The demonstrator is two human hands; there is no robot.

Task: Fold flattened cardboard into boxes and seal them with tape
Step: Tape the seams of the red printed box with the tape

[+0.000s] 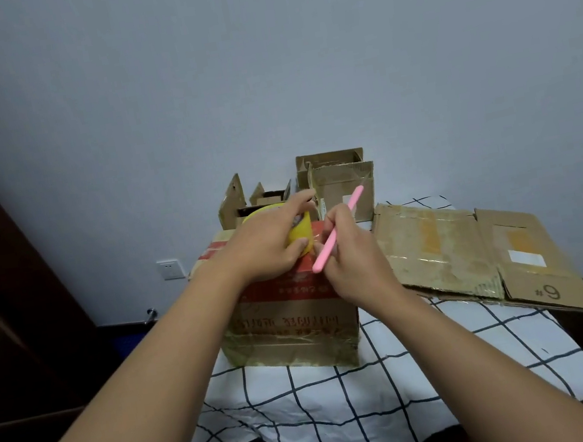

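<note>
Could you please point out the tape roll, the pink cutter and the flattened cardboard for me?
tape roll (300,235), head view, on its yellow outer band between the fingers.
pink cutter (337,232), head view, mid-handle.
flattened cardboard (435,247), head view, on its taped upper face.
</note>
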